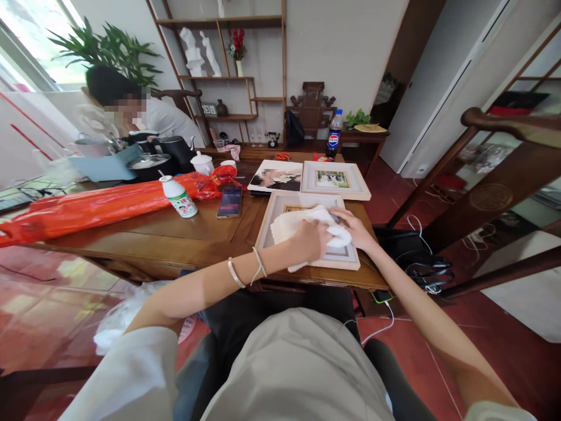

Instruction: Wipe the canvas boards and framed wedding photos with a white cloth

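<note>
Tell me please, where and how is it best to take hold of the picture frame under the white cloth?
I would probably take the picture frame by its pale outer rim, at the left and right sides, coming from the near side. It lies flat on the table, another frame sits close at the far edge, and the white cloth covers much of the middle.

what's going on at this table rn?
Someone's left hand grips a white cloth over the nearest picture frame, with the right hand at the cloth's other side. The cloth covers much of that frame. Just beyond it are a second frame and a photo panel. A phone lies to the left. Another person is across at the far left.
</note>
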The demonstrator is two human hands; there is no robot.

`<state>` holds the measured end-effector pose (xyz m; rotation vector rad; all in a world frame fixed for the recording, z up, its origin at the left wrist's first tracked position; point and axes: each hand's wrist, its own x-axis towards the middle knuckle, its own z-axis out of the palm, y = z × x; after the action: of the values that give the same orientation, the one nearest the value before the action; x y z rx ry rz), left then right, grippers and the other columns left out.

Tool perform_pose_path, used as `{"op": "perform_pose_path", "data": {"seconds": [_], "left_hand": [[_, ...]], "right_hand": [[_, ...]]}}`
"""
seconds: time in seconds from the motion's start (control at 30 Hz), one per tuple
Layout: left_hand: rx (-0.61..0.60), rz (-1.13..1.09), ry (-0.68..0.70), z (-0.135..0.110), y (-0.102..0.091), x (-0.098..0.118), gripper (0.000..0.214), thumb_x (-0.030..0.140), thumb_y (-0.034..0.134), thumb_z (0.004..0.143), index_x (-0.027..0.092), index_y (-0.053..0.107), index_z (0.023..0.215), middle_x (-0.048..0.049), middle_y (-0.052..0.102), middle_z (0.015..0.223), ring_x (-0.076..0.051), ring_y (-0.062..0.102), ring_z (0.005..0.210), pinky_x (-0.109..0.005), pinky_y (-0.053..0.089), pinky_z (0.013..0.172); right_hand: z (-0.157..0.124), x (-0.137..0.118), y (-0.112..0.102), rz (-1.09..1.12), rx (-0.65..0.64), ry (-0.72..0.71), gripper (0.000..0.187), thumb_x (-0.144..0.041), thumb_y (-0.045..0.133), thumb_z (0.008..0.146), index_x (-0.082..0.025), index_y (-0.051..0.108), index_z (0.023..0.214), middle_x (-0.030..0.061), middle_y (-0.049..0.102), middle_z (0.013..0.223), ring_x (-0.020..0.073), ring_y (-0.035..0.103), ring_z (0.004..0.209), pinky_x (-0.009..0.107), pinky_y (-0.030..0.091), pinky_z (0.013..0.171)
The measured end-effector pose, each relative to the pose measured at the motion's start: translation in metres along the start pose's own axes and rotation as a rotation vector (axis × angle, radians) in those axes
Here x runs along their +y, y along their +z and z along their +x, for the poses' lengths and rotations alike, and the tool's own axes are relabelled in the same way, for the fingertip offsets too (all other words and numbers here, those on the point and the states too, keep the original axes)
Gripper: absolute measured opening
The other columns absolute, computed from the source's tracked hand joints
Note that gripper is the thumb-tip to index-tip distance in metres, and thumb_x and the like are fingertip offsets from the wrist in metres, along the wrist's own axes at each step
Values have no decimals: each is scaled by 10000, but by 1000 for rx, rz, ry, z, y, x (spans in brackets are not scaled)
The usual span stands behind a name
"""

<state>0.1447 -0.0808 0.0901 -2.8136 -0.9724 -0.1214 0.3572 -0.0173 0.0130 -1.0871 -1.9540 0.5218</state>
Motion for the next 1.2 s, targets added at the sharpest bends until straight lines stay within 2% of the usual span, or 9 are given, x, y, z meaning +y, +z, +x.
{"op": "perform_pose_path", "data": {"seconds": [0.1,0.17,0.27,0.37,0.57,0.77,0.97,1.07,1.2], "left_hand": [[-42,23,-153,14,-8,-27,273,172,513,874,119,646,1106,-166,638,1117,-292,638,945,-385,497,747],[21,40,-175,25,-13,-43,329,105,490,860,120,618,1163,-165,598,1218,-281,630,994,-375,501,774],[145,102,-64,45,-11,-58,394,20,462,835,148,614,1175,-132,469,1419,-291,487,1253,-415,439,958],[149,141,76,64,5,-64,394,10,484,829,182,628,1153,-81,411,1486,-286,331,1382,-474,301,1091],[62,79,87,81,30,-73,364,50,444,885,163,594,1197,-121,543,1358,-203,471,1274,-363,338,1056],[-82,120,-33,50,13,-102,338,37,509,814,152,661,1094,-124,652,1143,-235,615,1047,-329,454,884],[-104,136,-224,-4,8,-134,406,28,454,819,189,662,1128,-106,653,1148,-243,613,1071,-309,465,852],[-83,111,-179,-22,8,-122,437,15,448,811,204,666,1140,-109,636,1190,-247,623,1048,-328,473,852],[-77,55,-71,-44,1,-75,339,107,520,843,224,678,1119,-97,675,1079,-250,636,997,-346,481,851]], "right_hand": [[0,-1,2,-34,15,-17,440,-167,511,775,-263,660,1178,64,610,1306,260,474,1297,509,311,1126],[-1,-2,3,-58,17,-19,442,-164,494,779,-257,662,1177,66,607,1304,262,467,1301,513,297,1134],[-1,-3,3,-77,7,-14,441,-162,481,782,-251,663,1174,68,613,1277,265,484,1280,507,308,1126],[-1,-3,3,-97,15,15,456,-156,475,771,-244,658,1180,66,622,1232,272,530,1221,498,358,1088],[0,-2,3,-97,2,31,483,-133,476,752,-251,656,1185,57,612,1266,279,499,1261,492,358,1089],[-1,-3,3,-43,8,16,468,-147,485,774,-265,654,1194,52,594,1325,243,463,1311,486,288,1147],[-1,-6,2,-48,6,21,474,-126,479,781,-264,659,1196,52,592,1332,239,455,1324,493,280,1156],[-1,-8,1,-49,1,26,483,-119,481,781,-278,655,1203,38,594,1330,234,450,1329,490,277,1160],[-1,-10,1,-55,-3,36,479,-125,478,781,-273,657,1199,43,592,1333,241,451,1329,494,280,1158]]}}
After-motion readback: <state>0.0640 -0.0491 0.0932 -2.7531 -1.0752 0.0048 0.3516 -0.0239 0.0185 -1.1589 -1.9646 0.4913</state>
